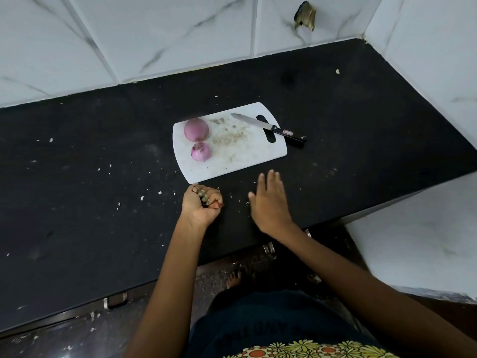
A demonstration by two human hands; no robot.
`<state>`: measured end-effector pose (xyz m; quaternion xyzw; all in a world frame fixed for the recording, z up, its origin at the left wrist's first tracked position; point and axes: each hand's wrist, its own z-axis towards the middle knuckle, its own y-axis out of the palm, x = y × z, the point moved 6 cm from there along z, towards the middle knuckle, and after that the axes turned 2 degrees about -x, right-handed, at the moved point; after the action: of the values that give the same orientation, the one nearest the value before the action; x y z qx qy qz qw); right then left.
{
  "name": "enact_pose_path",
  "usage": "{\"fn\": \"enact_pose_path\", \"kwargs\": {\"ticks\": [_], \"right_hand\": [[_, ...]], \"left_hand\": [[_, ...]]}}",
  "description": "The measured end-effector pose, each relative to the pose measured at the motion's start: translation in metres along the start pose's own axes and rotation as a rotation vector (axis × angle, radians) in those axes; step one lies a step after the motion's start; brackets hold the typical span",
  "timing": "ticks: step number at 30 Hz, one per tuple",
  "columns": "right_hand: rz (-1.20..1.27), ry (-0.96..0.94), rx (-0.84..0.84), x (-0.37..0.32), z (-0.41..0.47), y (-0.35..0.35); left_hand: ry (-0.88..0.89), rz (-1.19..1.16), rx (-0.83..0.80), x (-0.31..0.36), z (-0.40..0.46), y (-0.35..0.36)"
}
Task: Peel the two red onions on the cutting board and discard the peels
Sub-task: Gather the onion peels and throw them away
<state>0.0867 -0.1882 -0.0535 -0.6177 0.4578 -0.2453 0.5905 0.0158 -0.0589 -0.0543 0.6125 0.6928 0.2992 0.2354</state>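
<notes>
Forearms reach up from the bottom of the view toward a black counter [90, 177] speckled with pale crumbs. Nearest, at about six o'clock, a bare foot [233, 279] stands on the floor below the counter's front edge.

At the counter's near edge, the left hand [202, 202] is curled into a fist around a bunch of reddish onion peels [216, 204], which poke out between its fingers. Just to its right, at about three o'clock from it, the right hand [268, 202] lies flat with fingers straight and together, palm down, holding nothing.

Beyond the hands, at twelve o'clock, a white cutting board [245, 161] lies on the counter, its surface dusted with fine scraps. Two peeled, purple onions sit at the board's left end: the smaller onion [200, 151] closer, the larger onion [196, 129] just behind it, close together. A black-handled knife [268, 127] lies across the board's far right corner at two o'clock, blade on the board, handle end overhanging onto the counter.

Farthest back, white marble-patterned wall tiles [154, 34] rise behind the counter.
</notes>
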Motion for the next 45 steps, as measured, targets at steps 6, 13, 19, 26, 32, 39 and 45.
{"fn": "enact_pose_path", "kwargs": {"ticks": [6,13,19,26,32,39,45], "right_hand": [[-0.181,-0.459,0.108,-0.055,-0.035,0.028],[-0.054,-0.646,0.244,-0.014,-0.030,-0.011],[0.191,-0.346,0.197,0.025,0.005,-0.029],[0.578,-0.063,0.338,0.050,0.007,-0.045],[0.180,0.132,0.165,0.053,0.007,-0.027],[-0.113,-0.248,-0.016,-0.017,-0.034,0.011],[-0.127,-0.502,0.204,-0.025,-0.055,-0.002]], "left_hand": [[-0.003,-0.005,-0.011,0.000,0.000,0.000],[-0.003,-0.005,0.019,-0.003,0.000,0.002],[-0.031,0.001,-0.003,-0.009,0.004,0.003],[-0.046,0.032,-0.016,-0.008,0.004,0.002],[-0.046,0.080,-0.032,-0.008,0.004,-0.001],[-0.023,0.088,0.001,-0.005,0.003,-0.001],[-0.013,0.091,0.003,-0.005,0.003,0.000]]}}
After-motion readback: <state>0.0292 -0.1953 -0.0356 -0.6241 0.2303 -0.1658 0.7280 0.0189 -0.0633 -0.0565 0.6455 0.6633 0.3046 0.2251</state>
